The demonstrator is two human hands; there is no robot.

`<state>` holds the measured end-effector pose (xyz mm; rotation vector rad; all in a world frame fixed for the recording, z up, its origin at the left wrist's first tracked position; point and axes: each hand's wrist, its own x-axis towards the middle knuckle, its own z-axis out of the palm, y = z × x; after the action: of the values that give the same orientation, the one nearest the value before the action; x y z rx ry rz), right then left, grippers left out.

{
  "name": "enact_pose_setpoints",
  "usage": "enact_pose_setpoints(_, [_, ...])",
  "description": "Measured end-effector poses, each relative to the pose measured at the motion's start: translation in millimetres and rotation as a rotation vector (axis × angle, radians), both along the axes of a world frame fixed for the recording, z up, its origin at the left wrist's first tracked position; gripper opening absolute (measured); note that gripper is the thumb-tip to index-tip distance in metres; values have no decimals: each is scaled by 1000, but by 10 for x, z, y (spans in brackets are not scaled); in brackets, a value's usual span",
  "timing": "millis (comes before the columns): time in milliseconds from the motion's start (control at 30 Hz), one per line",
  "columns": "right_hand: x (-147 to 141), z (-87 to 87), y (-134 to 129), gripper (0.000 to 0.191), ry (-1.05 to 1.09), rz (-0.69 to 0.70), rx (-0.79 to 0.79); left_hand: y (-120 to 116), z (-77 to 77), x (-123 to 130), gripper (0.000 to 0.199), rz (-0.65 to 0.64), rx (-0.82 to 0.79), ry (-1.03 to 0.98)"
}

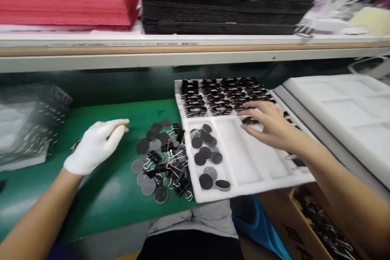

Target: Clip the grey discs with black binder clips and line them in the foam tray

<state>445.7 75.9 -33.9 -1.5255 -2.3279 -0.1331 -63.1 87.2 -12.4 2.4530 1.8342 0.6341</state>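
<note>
My left hand (94, 146), in a white glove, is over the green mat, left of a loose pile. Its thumb and finger come together at the tips; whatever may be between them is too small to make out. The pile mixes black binder clips (176, 170) with round dark discs (148, 187). To the right, my bare right hand (265, 124) hovers over the white foam tray (243, 189), fingers apart. Just beneath its fingertips are rows of black binder clips (217, 95) covering the tray's far part. Several dark discs (205, 156) lie in the tray's near left compartment.
Clear plastic packs (27, 126) stand at the left on the green mat (106, 207). Another white foam tray (344, 105) is at the right. A cardboard box (283, 221) of clips sits below right. Overhead, a shelf edge (158, 55) carries red foam (67, 8) and black foam sheets (219, 4).
</note>
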Motion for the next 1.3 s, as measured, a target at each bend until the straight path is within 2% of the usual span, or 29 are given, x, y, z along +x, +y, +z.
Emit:
enact_pose_setpoints(100, [-571, 46, -112, 28, -29, 311, 11, -32, 247, -236, 49, 80, -40, 153])
enact_pose_setpoints(200, [-928, -84, -87, 28, -62, 451, 18, -199, 371, -584, 57, 173, -130, 242])
enact_pose_setpoints(267, [-1024, -233, 2, 28, -55, 485, 17, -356, 326, -748, 67, 188, -156, 322])
enact_pose_setpoints(400, [-1035, -472, 207, 18, 49, 517, -34, -542, 61, -840, 85, 193, -162, 463])
enact_pose_setpoints(533, [-1038, -510, 265, 10, 205, 575, -136, -547, -106, -882, 67, 230, -78, 498])
enact_pose_setpoints(667, [-1055, -413, 199, 13, 290, 578, -159, -601, -182, -928, 39, 210, -14, 501])
enact_pose_setpoints(733, [-1042, -325, 158, 18, 331, 543, -146, -644, -236, -880, 24, 148, -2, 499])
enact_pose_setpoints(833, [-1053, -155, 119, 19, 398, 482, -130, -638, -328, -682, 22, 43, 2, 482])
enact_pose_setpoints(900, [-1147, -35, 129, 18, 438, 470, -111, -540, -379, -487, 24, -25, -10, 468])
enact_pose_setpoints(1000, [-1466, 103, 240, 14, 472, 542, -39, -244, -438, -176, 26, -83, -11, 431])
enact_pose_setpoints(1100, [-1905, 145, 484, 14, 413, 606, -18, 97, -494, 71, 26, -53, 24, 336])
enact_pose_setpoints(1200, [-2301, 89, 780, 14, 309, 586, -48, 279, -553, 192, 27, 54, 82, 228])
enact_pose_setpoints(1233, [-2409, 54, 869, 15, 270, 577, -60, 293, -570, 202, 34, 92, 106, 206])
enact_pose_setpoints(1300, [-2591, -30, 1015, 19, 209, 574, -78, 274, -593, 192, 63, 152, 126, 189])
